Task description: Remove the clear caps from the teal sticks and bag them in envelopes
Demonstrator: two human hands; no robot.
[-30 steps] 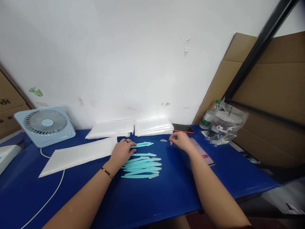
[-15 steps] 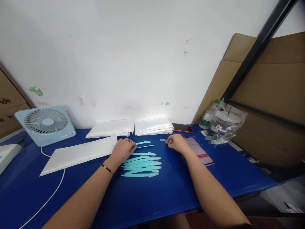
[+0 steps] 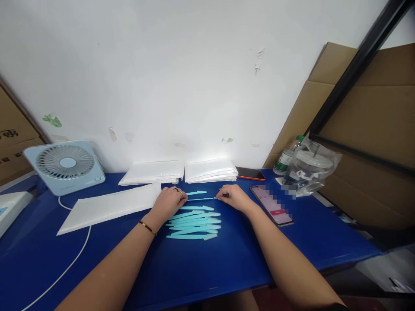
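Observation:
My left hand (image 3: 170, 202) is closed on the handle end of a turquoise eyebrow razor (image 3: 201, 199), held level just above the table. At the razor's other end, the fingertips of my right hand (image 3: 231, 196) pinch a small clear blade cover (image 3: 215, 198), partly hidden by the fingers. Whether the cover sits on the blade or only touches it, I cannot tell. One more razor (image 3: 197, 192) lies behind the held one. Nearer to me, several turquoise razors (image 3: 193, 236) lie in a loose row, their blade ends to the right.
White padded envelopes (image 3: 149, 172) stand stacked along the wall, and one envelope (image 3: 110, 206) lies by my left forearm. A fan (image 3: 66, 166) with a white cable is at left. To the right are a lit phone (image 3: 274, 206), a dark phone (image 3: 249, 173), a bottle (image 3: 285, 160) and a bagged cup (image 3: 309, 170).
My right hand has moved left with the clear cover, up to the end of the razor in my left hand. The left hand has stayed nearly where it was.

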